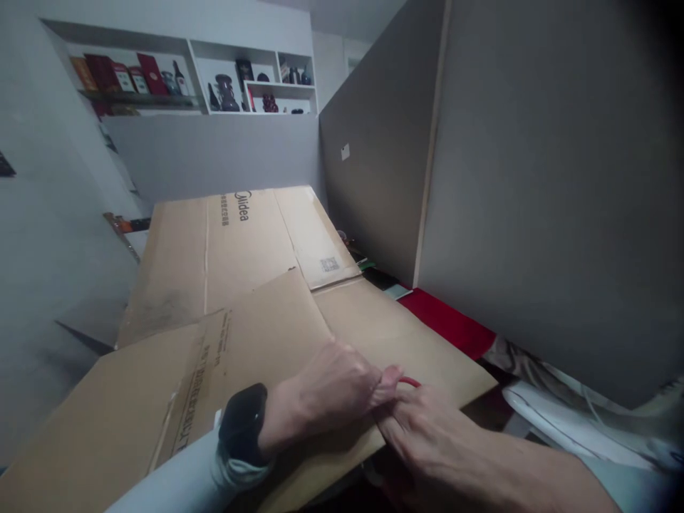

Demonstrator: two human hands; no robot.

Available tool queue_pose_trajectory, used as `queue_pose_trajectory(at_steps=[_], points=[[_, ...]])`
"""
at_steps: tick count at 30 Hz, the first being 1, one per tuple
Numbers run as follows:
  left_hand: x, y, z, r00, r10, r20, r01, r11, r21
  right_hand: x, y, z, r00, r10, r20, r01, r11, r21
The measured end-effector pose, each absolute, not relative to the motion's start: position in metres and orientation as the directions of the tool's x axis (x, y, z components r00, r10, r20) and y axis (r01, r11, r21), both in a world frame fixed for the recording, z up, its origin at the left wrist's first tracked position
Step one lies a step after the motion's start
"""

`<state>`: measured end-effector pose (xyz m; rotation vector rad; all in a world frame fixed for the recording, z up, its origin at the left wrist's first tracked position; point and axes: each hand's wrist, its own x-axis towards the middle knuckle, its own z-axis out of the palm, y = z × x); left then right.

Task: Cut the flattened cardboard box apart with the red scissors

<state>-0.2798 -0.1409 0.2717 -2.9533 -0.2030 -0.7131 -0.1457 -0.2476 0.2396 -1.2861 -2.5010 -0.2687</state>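
Observation:
A large brown cardboard sheet (267, 335), an opened-out box with folded flaps, spreads out in front of me. My left hand (339, 377), with a dark watch (243, 420) on its wrist, is closed at the cardboard's near right part, its fingertips mostly hidden. Right against it, my right hand (422, 424) is closed around a tool with a curved red handle (410, 382). Only a short piece of that handle shows, and its working end is hidden. Both hands meet at the edge of a cardboard flap (395, 328).
Tall grey panels (534, 178) stand on the right, with red cloth (449, 320) at their foot. A white object (566, 420) lies at lower right. Wall shelves (235, 44) at the back hold boxes, bottles and vases. On the left is a pale wall (43, 249).

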Motion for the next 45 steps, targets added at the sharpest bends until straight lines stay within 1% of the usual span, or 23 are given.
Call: queue_pose_trajectory(at_steps=[2,3,6,8,10,11,13,17,20,23,27,29,31,33,35,39,41,42,44,45], points=[[-0.280,-0.140,0.272,0.889,0.128,0.439,0.160,-0.986,-0.037,-0.144,-0.246,0.239,-0.587,0.724,0.362,0.783,0.621,0.026],[-0.280,-0.140,0.273,0.896,0.138,0.423,0.162,-0.987,-0.020,-0.144,-0.247,0.240,-0.605,0.703,0.375,0.769,0.637,0.046],[-0.283,-0.141,0.281,0.913,0.175,0.369,0.174,-0.984,0.037,-0.143,-0.251,0.248,-0.646,0.642,0.412,0.747,0.641,0.173],[-0.284,-0.141,0.286,0.918,0.195,0.344,0.182,-0.981,0.071,-0.143,-0.255,0.253,-0.658,0.632,0.409,0.747,0.613,0.256],[-0.285,-0.139,0.287,0.918,0.213,0.333,0.191,-0.977,0.097,-0.143,-0.256,0.254,-0.663,0.634,0.397,0.747,0.594,0.299],[-0.285,-0.139,0.287,0.920,0.215,0.329,0.190,-0.976,0.106,-0.143,-0.256,0.253,-0.660,0.637,0.398,0.750,0.590,0.298],[-0.284,-0.138,0.284,0.925,0.209,0.319,0.181,-0.977,0.115,-0.142,-0.255,0.248,-0.648,0.646,0.403,0.758,0.599,0.258],[-0.286,-0.144,0.283,0.937,0.173,0.304,0.147,-0.984,0.104,-0.136,-0.249,0.231,-0.615,0.691,0.380,0.771,0.627,0.109],[-0.288,-0.151,0.289,0.948,0.101,0.302,0.096,-0.995,0.031,-0.131,-0.244,0.220,-0.633,0.704,0.324,0.748,0.663,0.021],[-0.289,-0.155,0.293,0.947,0.009,0.320,0.031,-0.997,-0.065,-0.129,-0.240,0.215,-0.637,0.718,0.282,0.744,0.668,-0.021],[-0.291,-0.157,0.294,0.921,-0.021,0.389,0.016,-0.996,-0.092,-0.131,-0.238,0.212,-0.625,0.710,0.325,0.729,0.679,-0.083],[-0.293,-0.158,0.294,0.913,-0.046,0.405,-0.008,-0.995,-0.096,-0.132,-0.237,0.209,-0.622,0.678,0.391,0.711,0.699,-0.082],[-0.296,-0.161,0.296,0.911,-0.064,0.408,-0.042,-0.997,-0.062,-0.133,-0.237,0.205,-0.607,0.634,0.479,0.704,0.709,-0.047],[-0.298,-0.167,0.298,0.904,-0.076,0.420,-0.073,-0.997,-0.022,-0.133,-0.237,0.200,-0.600,0.594,0.536,0.699,0.715,-0.009],[-0.300,-0.175,0.302,0.904,-0.063,0.424,-0.067,-0.998,-0.005,-0.133,-0.238,0.195,-0.606,0.574,0.551,0.706,0.707,0.040],[-0.301,-0.185,0.304,0.901,-0.063,0.429,-0.057,-0.998,-0.027,-0.133,-0.241,0.191,-0.618,0.528,0.583,0.714,0.687,0.136],[-0.300,-0.183,0.302,0.887,-0.080,0.456,-0.078,-0.997,-0.024,-0.132,-0.243,0.194,-0.628,0.518,0.581,0.712,0.684,0.160],[-0.299,-0.180,0.300,0.885,-0.075,0.460,-0.083,-0.997,-0.004,-0.132,-0.244,0.196,-0.630,0.531,0.567,0.718,0.677,0.164],[-0.297,-0.169,0.296,0.908,-0.010,0.419,-0.055,-0.994,0.096,-0.133,-0.245,0.202,-0.629,0.597,0.497,0.737,0.661,0.139],[-0.295,-0.163,0.293,0.919,0.040,0.392,-0.025,-0.987,0.158,-0.133,-0.246,0.206,-0.613,0.647,0.453,0.755,0.648,0.097]])
